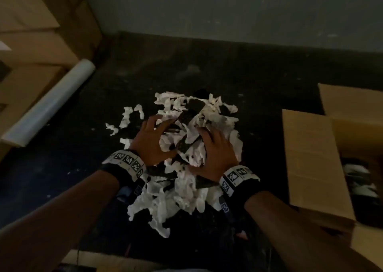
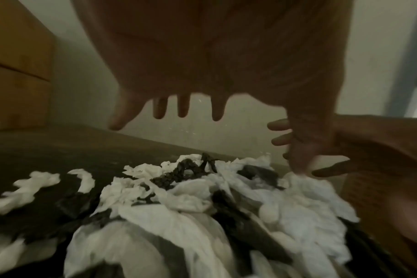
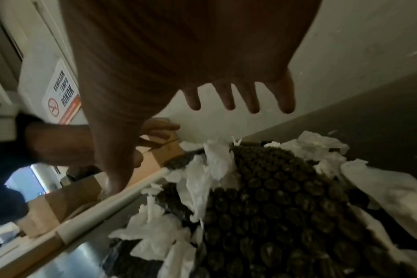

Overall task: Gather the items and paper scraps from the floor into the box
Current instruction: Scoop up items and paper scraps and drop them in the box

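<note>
While both palms face down with fingers spread and grasping nothing, the left hand [image 1: 152, 140] and right hand [image 1: 215, 153] hover at a heap of torn white paper scraps [image 1: 182, 193] and black bubble-wrap pieces [image 1: 186, 118] on the dark floor [image 1: 62, 178]. The open brown cardboard box [image 1: 310, 157] stands just right of the heap, scraps already inside.

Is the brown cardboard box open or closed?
Open: the brown cardboard box's flaps stand up, and white scraps show inside.

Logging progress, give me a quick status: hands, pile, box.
Left hand and right hand open, spread over the pile, nothing gripped yet. Pile on the floor. Box open at right, some scraps inside. Nothing between them.
</note>
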Available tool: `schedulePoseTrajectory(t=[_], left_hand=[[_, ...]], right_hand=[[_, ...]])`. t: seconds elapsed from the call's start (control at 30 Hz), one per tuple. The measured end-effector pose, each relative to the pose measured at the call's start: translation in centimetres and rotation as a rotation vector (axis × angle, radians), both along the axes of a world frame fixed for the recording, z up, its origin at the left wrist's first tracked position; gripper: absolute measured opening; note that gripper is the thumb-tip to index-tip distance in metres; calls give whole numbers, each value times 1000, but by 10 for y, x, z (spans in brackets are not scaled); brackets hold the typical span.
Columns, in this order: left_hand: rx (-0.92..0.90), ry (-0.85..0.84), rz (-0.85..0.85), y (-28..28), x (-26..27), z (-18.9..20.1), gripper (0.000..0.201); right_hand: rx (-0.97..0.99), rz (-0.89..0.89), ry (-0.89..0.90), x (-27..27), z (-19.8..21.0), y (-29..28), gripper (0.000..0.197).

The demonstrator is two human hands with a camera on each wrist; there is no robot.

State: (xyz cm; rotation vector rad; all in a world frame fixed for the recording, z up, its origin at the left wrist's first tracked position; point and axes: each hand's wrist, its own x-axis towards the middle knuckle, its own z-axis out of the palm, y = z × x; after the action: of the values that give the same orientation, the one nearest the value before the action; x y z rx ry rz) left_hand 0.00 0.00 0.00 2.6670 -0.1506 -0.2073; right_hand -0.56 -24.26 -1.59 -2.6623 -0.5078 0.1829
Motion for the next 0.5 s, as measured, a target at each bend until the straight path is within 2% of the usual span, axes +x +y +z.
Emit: schedulePoseTrajectory(t=[0.07, 0.17, 0.3, 0.5], left_hand=[[182, 128, -111, 2, 19, -5, 138], [345, 263, -227, -1, 52, -21, 160], [415, 374, -295, -2, 86, -54, 168], [381, 550, -278, 4, 99, -103, 162]], right_hand=[[-94, 28, 126, 9, -8, 13, 143], [-181, 57, 197, 28, -20, 28, 155], [-257, 78, 262, 66, -37, 43, 159], [-335, 95, 396, 108, -73, 53, 168]])
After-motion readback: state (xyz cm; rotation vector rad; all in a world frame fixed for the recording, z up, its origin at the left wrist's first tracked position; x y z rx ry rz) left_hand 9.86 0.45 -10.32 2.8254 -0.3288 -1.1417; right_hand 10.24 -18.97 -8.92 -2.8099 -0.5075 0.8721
